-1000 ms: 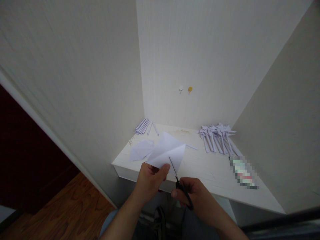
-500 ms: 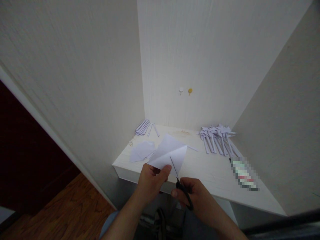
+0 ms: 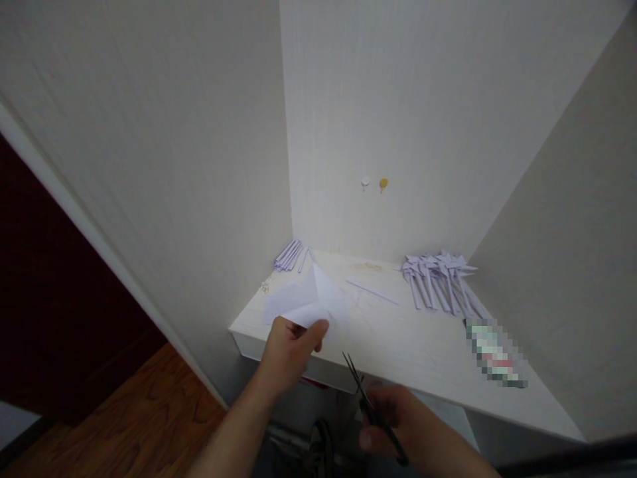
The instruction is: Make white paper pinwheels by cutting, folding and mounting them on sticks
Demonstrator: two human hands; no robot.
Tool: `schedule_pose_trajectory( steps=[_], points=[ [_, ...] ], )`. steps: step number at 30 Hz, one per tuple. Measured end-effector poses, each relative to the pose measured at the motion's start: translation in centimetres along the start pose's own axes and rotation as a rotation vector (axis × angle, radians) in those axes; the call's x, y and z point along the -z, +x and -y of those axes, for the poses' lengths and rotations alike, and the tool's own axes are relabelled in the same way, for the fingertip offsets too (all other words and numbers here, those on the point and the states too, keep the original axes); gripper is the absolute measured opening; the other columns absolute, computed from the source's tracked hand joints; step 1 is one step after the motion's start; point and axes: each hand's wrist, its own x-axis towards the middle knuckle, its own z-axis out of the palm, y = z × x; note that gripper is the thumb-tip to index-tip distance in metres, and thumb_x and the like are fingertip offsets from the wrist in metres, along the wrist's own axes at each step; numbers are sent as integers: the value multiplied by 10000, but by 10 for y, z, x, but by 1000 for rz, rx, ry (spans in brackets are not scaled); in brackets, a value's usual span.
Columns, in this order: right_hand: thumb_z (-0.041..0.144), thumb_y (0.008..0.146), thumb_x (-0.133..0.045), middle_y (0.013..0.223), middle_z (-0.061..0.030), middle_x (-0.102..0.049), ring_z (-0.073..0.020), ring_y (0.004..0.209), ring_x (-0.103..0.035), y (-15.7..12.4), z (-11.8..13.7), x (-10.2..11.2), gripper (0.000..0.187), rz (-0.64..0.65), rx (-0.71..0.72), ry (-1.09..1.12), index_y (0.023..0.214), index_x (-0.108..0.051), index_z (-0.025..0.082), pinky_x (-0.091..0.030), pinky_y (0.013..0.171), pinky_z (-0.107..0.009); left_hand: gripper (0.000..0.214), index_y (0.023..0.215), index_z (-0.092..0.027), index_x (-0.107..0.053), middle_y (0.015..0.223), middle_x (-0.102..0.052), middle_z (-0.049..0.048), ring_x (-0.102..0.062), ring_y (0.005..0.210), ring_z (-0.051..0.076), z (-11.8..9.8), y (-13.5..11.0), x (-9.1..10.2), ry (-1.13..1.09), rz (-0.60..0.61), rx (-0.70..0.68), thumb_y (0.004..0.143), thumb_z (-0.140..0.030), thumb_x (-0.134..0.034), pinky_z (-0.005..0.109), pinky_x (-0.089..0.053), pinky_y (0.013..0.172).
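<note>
Paper sheet (image 3: 328,289), white, creased, in the left hand (image 3: 293,348), pinched at its near edge between thumb and fingers, held up over the front part of the table (image 3: 418,352). Right hand (image 3: 398,418) closed round the handles of the scissors (image 3: 365,400), black grips, blades pointing up toward the left hand and slightly parted, not touching the sheet. Hands well apart, right one lower and nearer the body. Just beyond the left hand, partly behind the held sheet: loose papers (image 3: 283,302), flat. Farther past them, by the side wall: bundle of paper sticks (image 3: 287,256), with a small pale item (image 3: 265,287) near it, too small to tell. Ahead of the right hand, one thin strip (image 3: 372,291) lying alone. Beyond and to the right of the right hand: row of paper pinwheels (image 3: 438,267), sticks toward the person; nearer, just beside them, a pack (image 3: 495,355), pixelated, contents unreadable. On the wall ahead of both hands: white hook (image 3: 365,181) and yellow hook (image 3: 383,182). Below, between the forearms: dark shoe (image 3: 322,446).
</note>
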Motion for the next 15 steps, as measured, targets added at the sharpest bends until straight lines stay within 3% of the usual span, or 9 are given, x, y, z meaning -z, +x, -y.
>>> schedule_pose_trajectory(
  steps=[2, 5, 7, 10, 12, 15],
  points=[
    [448, 719, -823, 599, 52, -484, -110, 563, -375, 0, -1, 13, 352, -67, 10, 47, 695, -589, 185, -320, 532, -248, 301, 494, -185, -593, 452, -531, -13, -466, 448, 116, -4, 7, 13, 3, 41, -27, 686, -369, -733, 236, -354, 466],
    [530, 723, -812, 592, 16, -547, -149, 569, -468, 5, 18, 36, 388, -619, 148, 95, 785, -655, 181, -370, 546, -285, 165, 634, -174, -698, 543, -620, 3, -554, 515, 147, -14, 11, 21, -41, 224, -16, 651, -331, -745, 250, -442, 531],
    [482, 706, -839, 674, -6, -612, -174, 628, -532, 9, 38, 44, 420, -782, 268, 117, 964, -696, 183, -395, 563, -291, 206, 756, -173, -754, 641, -699, 35, -639, 608, 199, -18, 9, 18, -104, 406, 42, 608, -316, -770, 289, -507, 602],
    [442, 644, -878, 750, -17, -663, -168, 641, -563, 17, 60, 39, 441, -654, 317, 169, 957, -692, 194, -413, 556, -282, 346, 840, -169, -778, 675, -729, 62, -684, 663, 253, -17, 7, 10, -200, 571, 155, 517, -291, -807, 322, -535, 631],
    [419, 616, -888, 724, -7, -668, -167, 649, -579, 21, 64, 30, 387, -525, 296, 214, 860, -693, 190, -440, 582, -283, 390, 851, -166, -782, 664, -726, 67, -693, 665, 269, -13, 8, 6, -272, 592, 203, 482, -284, -822, 324, -536, 620],
    [403, 633, -858, 728, -24, -698, -184, 682, -605, 23, 59, 20, 305, -473, 276, 295, 780, -719, 174, -481, 642, -310, 348, 768, -150, -767, 618, -703, 65, -684, 625, 256, -6, 12, 4, -347, 550, 211, 466, -296, -860, 303, -521, 575]
  ],
)
